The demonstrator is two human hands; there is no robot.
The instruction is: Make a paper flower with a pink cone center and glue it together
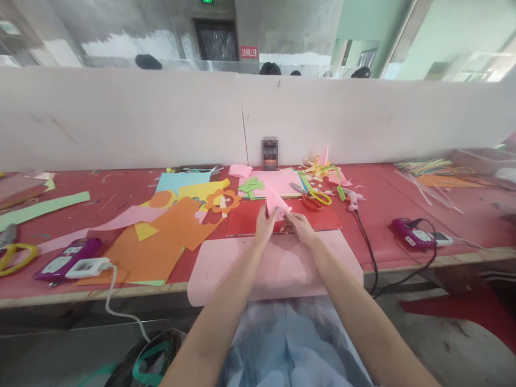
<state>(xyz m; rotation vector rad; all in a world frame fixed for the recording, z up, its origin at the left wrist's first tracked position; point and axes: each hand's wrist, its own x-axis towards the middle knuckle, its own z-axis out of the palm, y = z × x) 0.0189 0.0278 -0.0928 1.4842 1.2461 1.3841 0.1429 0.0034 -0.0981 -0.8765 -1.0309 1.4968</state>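
A small pink paper piece (275, 203), folded into a pointed triangle, is held up tilted, with its tip toward eleven o'clock.

Both hands (282, 226) pinch pink paper piece (274, 201) — over red sheet (318, 215).

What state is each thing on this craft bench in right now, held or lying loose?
pink paper piece: folded to a point, pinched by both hands.
left hand: closed on the paper's left edge.
right hand: closed on its lower right.
scissors: lying flat, unheld.
glue gun: on its side, cord attached.
large pink sheet: flat, drooping over the table edge.
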